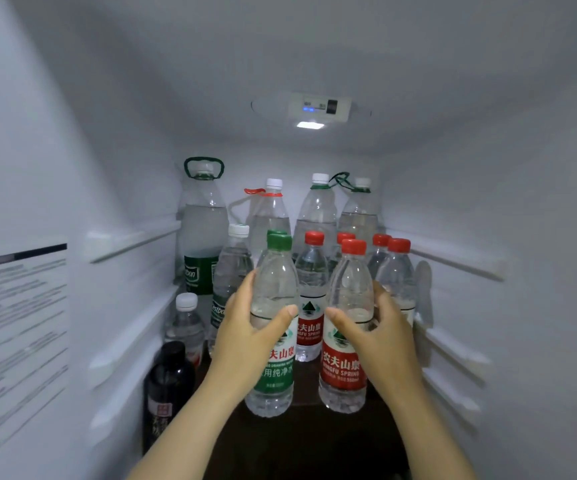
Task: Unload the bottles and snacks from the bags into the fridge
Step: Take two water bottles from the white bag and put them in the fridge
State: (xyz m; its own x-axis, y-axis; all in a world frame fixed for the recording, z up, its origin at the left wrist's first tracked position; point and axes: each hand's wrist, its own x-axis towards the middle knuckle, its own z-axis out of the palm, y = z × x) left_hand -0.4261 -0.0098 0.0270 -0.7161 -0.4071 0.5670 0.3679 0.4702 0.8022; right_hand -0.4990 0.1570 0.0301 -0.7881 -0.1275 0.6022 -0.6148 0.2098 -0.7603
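The left grip [245,337] is wrapped round a green-capped bottle [275,282], thumb across its front. The right grip [380,334] grasps a red-capped bottle [349,278] the same way. Both bottles are upright inside the fridge [488,202], over the front of the dark shelf [315,445]. One is just left and one just right of the middle bottle [311,275], and both are nearer the door than it. Whether their bases are already down on the shelf cannot be told.

The main danger is crowding. Behind the middle bottle the rows stand close together, so a push further in would likely bump it and could topple several at once. The right grip's fingers reach round close to the bottle [398,271] just right of the middle bottle, and could nudge it when they let go. The left grip's knuckles are close to a white-capped bottle [231,271] just left of the middle bottle. A black bottle [167,375], well left of the middle bottle and nearer the door, stands near the left forearm, so a careless pull-out may clip it. Letting go before a base sits flat would probably leave that bottle rocking.
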